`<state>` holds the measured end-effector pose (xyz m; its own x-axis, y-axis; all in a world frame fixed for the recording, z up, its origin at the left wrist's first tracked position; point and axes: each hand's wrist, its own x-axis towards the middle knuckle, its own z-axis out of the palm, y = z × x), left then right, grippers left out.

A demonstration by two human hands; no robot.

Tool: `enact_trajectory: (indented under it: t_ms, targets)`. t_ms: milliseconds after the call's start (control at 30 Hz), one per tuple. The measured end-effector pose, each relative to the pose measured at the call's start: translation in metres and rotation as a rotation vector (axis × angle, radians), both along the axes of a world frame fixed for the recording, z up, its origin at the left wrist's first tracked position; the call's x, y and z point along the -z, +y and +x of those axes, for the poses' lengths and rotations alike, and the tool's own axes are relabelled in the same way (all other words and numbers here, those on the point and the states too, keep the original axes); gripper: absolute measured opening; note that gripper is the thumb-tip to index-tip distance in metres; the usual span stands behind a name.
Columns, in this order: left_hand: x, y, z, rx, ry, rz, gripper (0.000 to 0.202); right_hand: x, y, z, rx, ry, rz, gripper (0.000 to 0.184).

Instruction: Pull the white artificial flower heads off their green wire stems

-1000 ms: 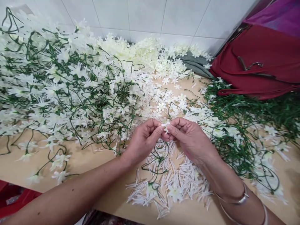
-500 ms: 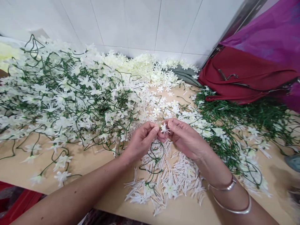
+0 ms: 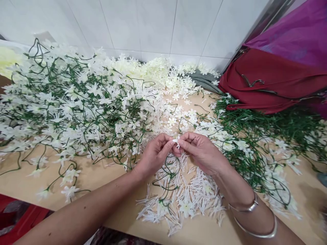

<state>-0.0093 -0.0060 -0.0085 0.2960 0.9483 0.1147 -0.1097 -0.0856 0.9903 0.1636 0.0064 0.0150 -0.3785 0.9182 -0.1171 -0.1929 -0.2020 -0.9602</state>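
Observation:
My left hand and my right hand meet fingertip to fingertip above the tan table. Both pinch one small white artificial flower between thumb and fingers. A thin green wire stem trails down from the hands onto a loose heap of white stamen pieces and flowers. Two metal bangles sit on my right wrist.
A big tangle of white flowers on green stems covers the left of the table. Cream loose blossoms pile against the tiled wall. Mostly bare green stems lie at the right, below a red bag and purple cloth.
The small flower between my fingertips has been turned and pinched closer; less of it shows now. The view has shifted slightly; my hands stay in the same spot.

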Motion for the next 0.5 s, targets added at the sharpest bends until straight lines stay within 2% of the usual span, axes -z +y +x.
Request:
enact_trajectory:
  t_ms: [200,300,400,500]
  targets:
    - [0.0009,0.0004,-0.0005,-0.028,0.041,0.036,0.028,0.0007,0.0014,-0.0066,0.033,-0.041,0.021,0.031]
    - [0.0001,-0.0001,0.001,-0.051,0.052,0.047,0.034,-0.0003,0.0024,-0.0068,0.006,-0.036,0.029,0.033]
    - [-0.0009,-0.0001,0.0036,-0.056,-0.008,0.037,0.037,-0.0021,0.0035,-0.0042,-0.049,-0.004,0.042,0.037]
    - [-0.0005,0.0005,0.005,-0.067,-0.094,0.017,0.035,-0.0017,0.0042,0.0009,-0.006,0.046,-0.001,0.039]
